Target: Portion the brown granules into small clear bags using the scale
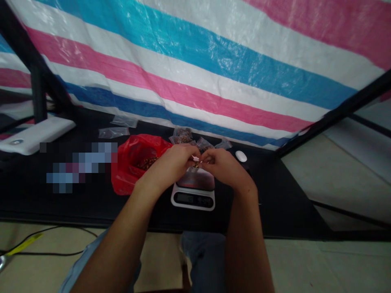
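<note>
My left hand [180, 156] and my right hand [221, 162] meet over a digital kitchen scale [193, 200]. Between their closed fingertips is a small clear plastic bag [196, 166] with some brown-yellow pieces in it; its top edge is pinched from both sides. Fingers partly cover the bag, and I cannot tell whether its bottom touches the scale's metal plate [198, 181]. Beside my left forearm an open red plastic bag [124, 181] holds many small brown pieces [147, 163]. The scale's display is too dim to read.
Behind my hands lie several small clear bags [183, 135] with brown contents. Flat clear bags [114, 132] rest at the back left. A white oval object [241, 156] is at right, a white device [39, 136] at far left. A striped sheet [195, 87] rises behind the black table [100, 203].
</note>
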The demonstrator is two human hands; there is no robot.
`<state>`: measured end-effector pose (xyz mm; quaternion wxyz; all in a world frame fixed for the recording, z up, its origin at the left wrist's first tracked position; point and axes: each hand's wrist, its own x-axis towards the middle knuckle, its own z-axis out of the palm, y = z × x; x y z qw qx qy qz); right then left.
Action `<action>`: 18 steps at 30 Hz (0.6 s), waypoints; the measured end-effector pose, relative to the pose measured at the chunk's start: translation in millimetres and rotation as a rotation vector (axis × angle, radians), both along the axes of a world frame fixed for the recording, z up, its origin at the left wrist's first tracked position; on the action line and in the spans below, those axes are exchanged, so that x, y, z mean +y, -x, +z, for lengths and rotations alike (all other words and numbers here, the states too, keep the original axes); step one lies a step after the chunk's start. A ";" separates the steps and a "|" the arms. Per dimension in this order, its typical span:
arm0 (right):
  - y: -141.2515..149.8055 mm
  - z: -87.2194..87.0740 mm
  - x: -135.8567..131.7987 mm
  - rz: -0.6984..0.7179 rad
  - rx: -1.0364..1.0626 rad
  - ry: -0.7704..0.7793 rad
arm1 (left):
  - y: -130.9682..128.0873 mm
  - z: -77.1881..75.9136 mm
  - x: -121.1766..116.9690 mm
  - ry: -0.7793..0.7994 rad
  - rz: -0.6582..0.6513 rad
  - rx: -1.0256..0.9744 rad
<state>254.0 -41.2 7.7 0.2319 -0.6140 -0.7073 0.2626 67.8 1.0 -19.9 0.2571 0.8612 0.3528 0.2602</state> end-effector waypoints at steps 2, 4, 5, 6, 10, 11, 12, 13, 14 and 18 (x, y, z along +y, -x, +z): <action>0.1 0.3 0.2 0.011 0.003 -0.026 | 0.5 0.6 -0.8 0.019 -0.010 -0.023; 0.0 0.3 0.3 0.027 -0.002 -0.050 | 0.8 -0.3 -1.0 0.033 -0.017 -0.043; -0.2 0.2 0.3 0.030 -0.002 -0.055 | 1.0 -1.3 -0.7 0.034 -0.020 -0.051; -0.4 -0.1 0.4 0.032 -0.002 -0.055 | 1.1 -2.5 -0.2 0.033 -0.026 -0.056; -0.5 -1.2 0.9 0.032 -0.023 -0.051 | 1.8 -7.5 2.3 0.035 -0.060 -0.080; -0.4 -1.4 1.0 0.032 -0.030 -0.050 | 2.0 -8.3 2.4 0.037 -0.065 -0.088; -0.2 -1.6 1.1 0.030 -0.036 -0.051 | 2.0 -8.9 2.3 0.040 -0.069 -0.094; 0.0 -1.7 1.1 0.026 -0.040 -0.051 | 2.1 -9.2 1.9 0.045 -0.071 -0.100; 0.2 -1.6 1.1 0.023 -0.043 -0.050 | 2.1 -9.1 1.2 0.051 -0.074 -0.104; 0.6 0.1 -0.2 0.022 -0.046 -0.030 | 1.7 -7.2 -1.5 0.041 -0.081 -0.101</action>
